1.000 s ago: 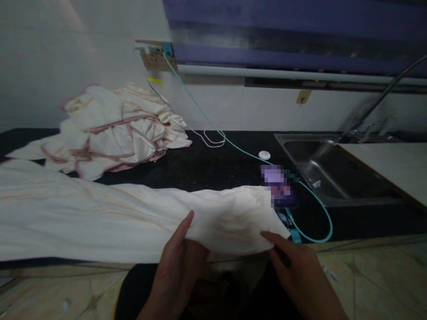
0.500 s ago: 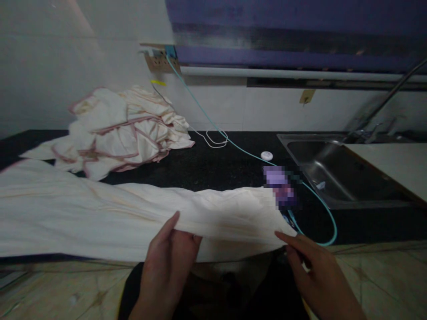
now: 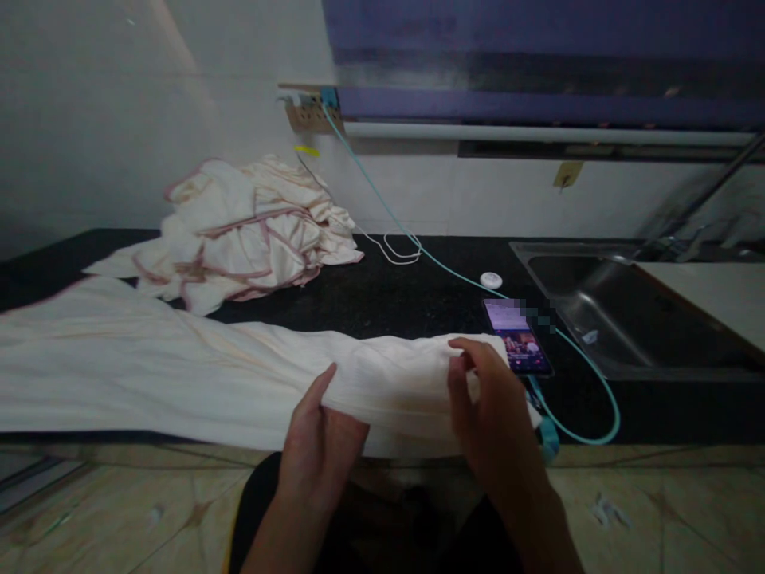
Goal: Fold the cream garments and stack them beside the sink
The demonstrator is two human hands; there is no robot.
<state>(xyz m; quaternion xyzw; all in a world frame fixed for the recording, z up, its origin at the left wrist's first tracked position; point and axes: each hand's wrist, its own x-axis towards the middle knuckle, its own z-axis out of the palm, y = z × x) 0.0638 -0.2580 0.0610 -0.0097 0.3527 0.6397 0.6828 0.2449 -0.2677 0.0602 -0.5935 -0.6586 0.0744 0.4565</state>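
Left hand (image 3: 319,446) at near edge of long cream cloth (image 3: 179,375), thumb up over the top face, fingers tucked under the hem, so pinching the fabric edge; much the same grip and spot as half a second ago, shifted only slightly. Right hand (image 3: 490,414) now up on the cloth's right end, fingers curled over the bunched corner and gripping it, thumb side toward the middle; half a second ago lay lower and further right, off the corner, fingers stretched out flat near the counter edge; since then moved up and inward, hands now closer together. Cloth spread lengthwise along front of black counter (image 3: 388,295), running off the left of the view, right end stopping just beside phone (image 3: 517,336); corner more bunched than before, no longer draped flat over the edge. Phone lying flat on counter, screen lit, now fully uncovered beside the right hand's fingers; teal cable (image 3: 454,275) running from wall socket (image 3: 311,112) across counter, looping past phone's near end. Pile of cream cloths with pink edging (image 3: 251,231) heaped at back left, apart from the long cloth, unchanged; thin white cord (image 3: 400,253) coiled behind; small white round disc (image 3: 491,280) beside cable; steel sink (image 3: 603,311) at right; whole view shifted a little rightward in frame versus earlier.
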